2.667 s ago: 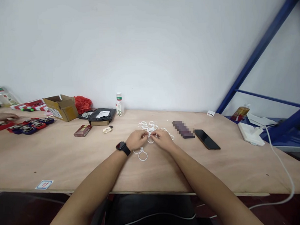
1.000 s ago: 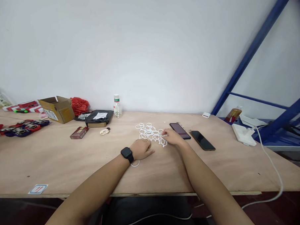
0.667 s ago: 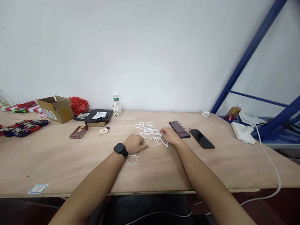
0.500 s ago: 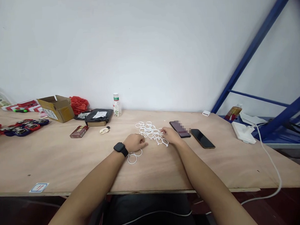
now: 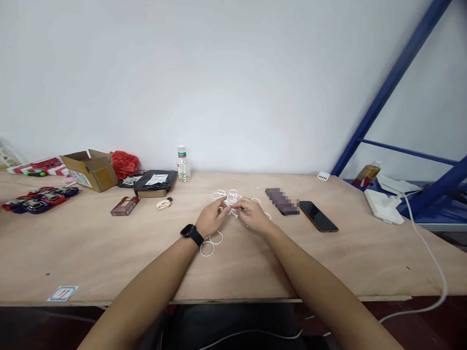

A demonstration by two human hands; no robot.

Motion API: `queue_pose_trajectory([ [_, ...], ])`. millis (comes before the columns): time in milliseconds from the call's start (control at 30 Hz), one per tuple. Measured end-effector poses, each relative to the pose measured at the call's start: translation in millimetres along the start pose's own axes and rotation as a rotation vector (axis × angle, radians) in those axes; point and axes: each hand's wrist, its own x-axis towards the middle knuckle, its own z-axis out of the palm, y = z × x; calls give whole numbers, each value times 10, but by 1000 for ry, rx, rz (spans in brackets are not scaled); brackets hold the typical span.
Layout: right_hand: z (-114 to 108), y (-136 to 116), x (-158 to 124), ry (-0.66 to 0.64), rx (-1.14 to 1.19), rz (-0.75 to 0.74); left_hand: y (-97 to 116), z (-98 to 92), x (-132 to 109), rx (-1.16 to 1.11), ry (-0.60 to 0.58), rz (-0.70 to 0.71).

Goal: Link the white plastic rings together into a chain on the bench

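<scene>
Several thin white plastic rings [image 5: 233,193] lie in a loose pile on the wooden table. Over the pile my left hand [image 5: 211,217], wearing a black watch, and my right hand [image 5: 254,215] meet at the fingertips. Both hands are closed, thumbs against fingers, with white ring parts between them. My fingers cover much of what they pinch, and how the rings join there cannot be made out. Two separate rings [image 5: 207,249] rest on the table beside my left wrist, joined or overlapping.
Two phones lie right of the pile, the nearer one [image 5: 318,216] dark-screened. Left stand a dark red pack [image 5: 124,206], an earbud case [image 5: 163,204], a black parcel [image 5: 156,179], a bottle [image 5: 182,167] and an open carton [image 5: 92,173]. A white cable [image 5: 426,249] hangs at right.
My left hand has moved up and right to the pile. My right hand has come left, and the fingertips of both now meet. The view has shifted slightly.
</scene>
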Motion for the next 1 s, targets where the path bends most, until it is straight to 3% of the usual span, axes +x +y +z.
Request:
queue_pose_trajectory([
  [167, 56, -81, -13, 19, -19, -118, -67, 51, 34, -336, -15, -108],
  [300, 66, -50, -19, 176, 26, 21, -64, 57, 58, -446, 39, -143],
  [500, 134, 70, -34, 68, 158, 298, -1, 17, 7, -212, -62, -61],
  [800, 150, -125, 10, 26, 326, 245, 2, 6, -6, -166, -36, -40],
  [1000, 195, -131, 31, 151, 391, 330, 75, -3, -17, -77, -40, -3],
])
